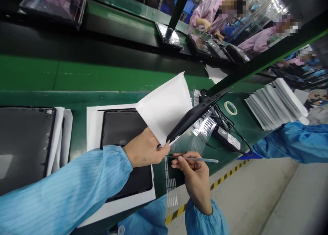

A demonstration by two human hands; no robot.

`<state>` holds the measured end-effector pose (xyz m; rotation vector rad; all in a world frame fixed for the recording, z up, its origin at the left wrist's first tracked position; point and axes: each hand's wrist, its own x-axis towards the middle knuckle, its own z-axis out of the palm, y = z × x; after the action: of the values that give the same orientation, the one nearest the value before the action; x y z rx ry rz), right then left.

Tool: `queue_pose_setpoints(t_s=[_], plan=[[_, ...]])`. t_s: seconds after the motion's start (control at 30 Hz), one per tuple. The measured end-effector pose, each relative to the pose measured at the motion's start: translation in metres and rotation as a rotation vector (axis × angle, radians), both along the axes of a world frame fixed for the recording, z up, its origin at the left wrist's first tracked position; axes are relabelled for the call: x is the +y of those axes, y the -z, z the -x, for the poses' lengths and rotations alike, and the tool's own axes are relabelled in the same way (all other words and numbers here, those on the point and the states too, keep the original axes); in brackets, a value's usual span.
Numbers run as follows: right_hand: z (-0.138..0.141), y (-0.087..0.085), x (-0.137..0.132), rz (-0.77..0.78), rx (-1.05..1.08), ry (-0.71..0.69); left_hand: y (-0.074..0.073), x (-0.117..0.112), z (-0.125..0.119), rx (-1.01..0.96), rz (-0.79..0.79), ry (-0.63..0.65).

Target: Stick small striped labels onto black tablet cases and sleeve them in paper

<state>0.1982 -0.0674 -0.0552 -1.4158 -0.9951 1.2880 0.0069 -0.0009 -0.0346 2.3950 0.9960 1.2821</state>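
My left hand (pixel 147 149) pinches the corner of a white sleeve (pixel 166 107) and a black tablet-like panel (pixel 197 112), lifted at a tilt above the green bench (pixel 77 78). My right hand (pixel 193 170) is closed on thin metal tweezers (pixel 202 159), their tip pointing right, just below that corner. A clear sheet of small white labels (pixel 198 132) hangs under the panel, between the two hands. A black panel on white foam (pixel 123 129) lies flat beneath my left wrist.
Another dark panel (pixel 24 139) lies at the left. A tape roll (pixel 230 107), black cables with a power adapter (pixel 227 137) and a stack of white sleeves (pixel 276 103) sit at the right. Other people in pink work across the line. A blue sleeve (pixel 292 142) reaches in from the right.
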Motion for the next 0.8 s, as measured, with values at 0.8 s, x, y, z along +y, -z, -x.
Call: queue_pose_setpoints(t_s=[0.8], plan=[[0.029,0.008,0.004,-0.094,0.107,0.298,-0.01,-0.005,-0.003,0.192,-0.33,-0.151]])
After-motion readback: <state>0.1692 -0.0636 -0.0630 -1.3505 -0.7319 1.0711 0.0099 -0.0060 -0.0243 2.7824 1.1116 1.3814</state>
